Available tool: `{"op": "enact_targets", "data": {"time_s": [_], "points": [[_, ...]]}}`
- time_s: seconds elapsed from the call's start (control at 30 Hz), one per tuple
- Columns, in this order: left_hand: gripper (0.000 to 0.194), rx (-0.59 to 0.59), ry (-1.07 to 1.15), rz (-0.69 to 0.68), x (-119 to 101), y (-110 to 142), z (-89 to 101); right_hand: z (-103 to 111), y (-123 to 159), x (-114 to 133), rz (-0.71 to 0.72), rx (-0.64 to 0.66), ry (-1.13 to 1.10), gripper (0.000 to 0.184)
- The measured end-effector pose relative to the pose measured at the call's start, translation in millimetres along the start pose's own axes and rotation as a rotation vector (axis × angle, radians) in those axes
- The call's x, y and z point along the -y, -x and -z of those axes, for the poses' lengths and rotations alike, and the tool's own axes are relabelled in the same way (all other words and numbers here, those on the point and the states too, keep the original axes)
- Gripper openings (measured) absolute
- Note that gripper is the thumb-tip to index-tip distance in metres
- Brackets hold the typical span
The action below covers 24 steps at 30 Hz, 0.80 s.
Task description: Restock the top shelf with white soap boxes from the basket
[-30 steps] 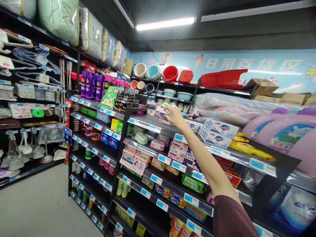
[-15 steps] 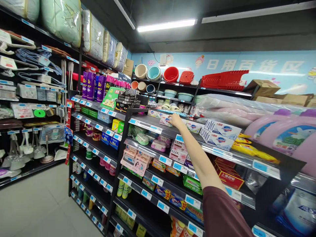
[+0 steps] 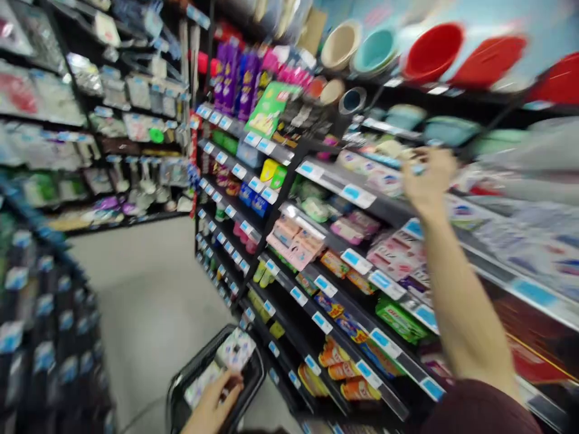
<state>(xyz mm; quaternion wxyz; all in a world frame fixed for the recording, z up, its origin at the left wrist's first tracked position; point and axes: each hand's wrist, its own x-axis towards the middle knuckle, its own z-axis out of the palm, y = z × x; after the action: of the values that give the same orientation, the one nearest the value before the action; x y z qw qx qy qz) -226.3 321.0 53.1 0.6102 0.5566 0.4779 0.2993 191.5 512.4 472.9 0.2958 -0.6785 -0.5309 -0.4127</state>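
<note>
Basket (image 3: 181,377): one, black, open-topped, rim rounded at the corners; low in the view, set aslant, near part cut off by the lower edge.

Packet (image 3: 236,348): one, white with small coloured print, blocky; at the basket's far end, turned at an angle, lower edge partly covered. Seal cannot be made out.

Second packet (image 3: 201,384): one, pale, print blurred; in the basket, just beside the first, partly covered.

Soap box (image 3: 384,181): one, white and pale pink, blue-and-red emblem, oblong; lying lengthwise on the upper shelf (image 3: 386,206), near its front edge. Appears closed.

Row of boxes (image 3: 355,161): similar white cartons, just behind and left of it; lettering blurred.
</note>
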Motion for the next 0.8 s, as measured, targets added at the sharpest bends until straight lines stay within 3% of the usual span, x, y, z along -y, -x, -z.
{"op": "enact_targets", "data": {"time_s": [0.07,0.1,0.13,0.23,0.27,0.33,0.4,0.47,0.6,0.8], "points": [[0.029,0.084,-0.173,-0.058,25,6,-2.3,8,42,23,0.098,-0.135,-0.258,0.047],[0.029,0.122,-0.248,-0.053,38,9,-3.8,10,69,35,0.146,-0.154,-0.393,0.042],[0.03,0.169,-0.323,-0.029,51,11,-5.7,12,98,49,0.253,-0.087,-0.461,0.036],[0.029,0.282,-0.401,0.098,91,18,-14.2,3,209,91,0.807,0.38,-0.72,0.039],[0.028,0.297,-0.399,0.14,103,20,-17.5,-6,252,104,0.924,0.561,-0.809,0.04],[0.028,0.305,-0.402,0.211,125,25,-23.6,-33,342,128,0.984,0.955,-0.811,0.041],[0.027,0.302,-0.424,0.271,144,28,-27.5,-68,430,143,0.858,1.344,-0.729,0.041],[0.026,0.289,-0.445,0.326,163,27,-28.8,-106,507,150,0.522,1.591,-0.704,0.037],[0.024,0.26,-0.465,0.421,208,13,-26.2,-182,629,150,0.193,1.623,-0.563,0.059],[0.028,0.219,-0.463,0.518,298,-26,-25.0,-290,769,147,-0.181,1.583,-0.308,0.083]]}}
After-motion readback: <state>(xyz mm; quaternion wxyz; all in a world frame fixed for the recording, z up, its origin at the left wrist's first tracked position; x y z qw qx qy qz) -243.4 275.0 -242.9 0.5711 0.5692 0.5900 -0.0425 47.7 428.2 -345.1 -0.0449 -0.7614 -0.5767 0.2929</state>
